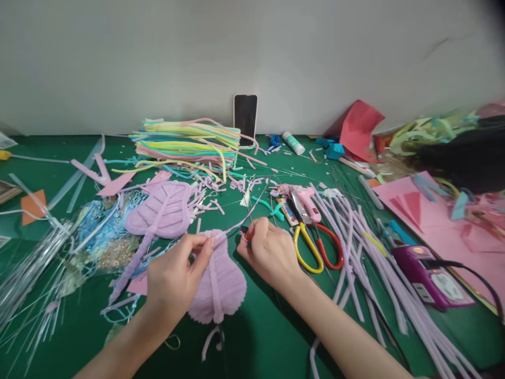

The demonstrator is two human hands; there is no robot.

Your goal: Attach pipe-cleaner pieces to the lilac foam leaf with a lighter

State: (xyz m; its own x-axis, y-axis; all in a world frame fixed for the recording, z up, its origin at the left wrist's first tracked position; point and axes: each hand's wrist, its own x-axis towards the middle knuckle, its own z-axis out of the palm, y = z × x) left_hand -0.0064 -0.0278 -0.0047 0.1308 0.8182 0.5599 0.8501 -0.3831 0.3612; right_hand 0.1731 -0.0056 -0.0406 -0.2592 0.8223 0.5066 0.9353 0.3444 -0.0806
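My left hand [177,276] pinches the upper edge of a lilac fan-shaped piece [232,284] made of fuzzy pipe cleaners, with a raised middle rib. From its top a thin lilac pipe cleaner strand [246,216] runs up to the right. Just right of the piece, my right hand [272,250] is closed on a small black-and-red object [245,234], mostly hidden by the fingers, so its kind is unclear. A second, finished-looking lilac fan [161,210] with a wrapped handle lies beyond my left hand.
Scissors [310,247] with yellow and red handles lie beside my right hand, near a pink glue gun [305,200]. Lilac pipe cleaners [379,273] spread rightward past a purple corded device [432,276]. Behind are a coloured pipe cleaner bundle [189,142] and an upright phone [245,118].
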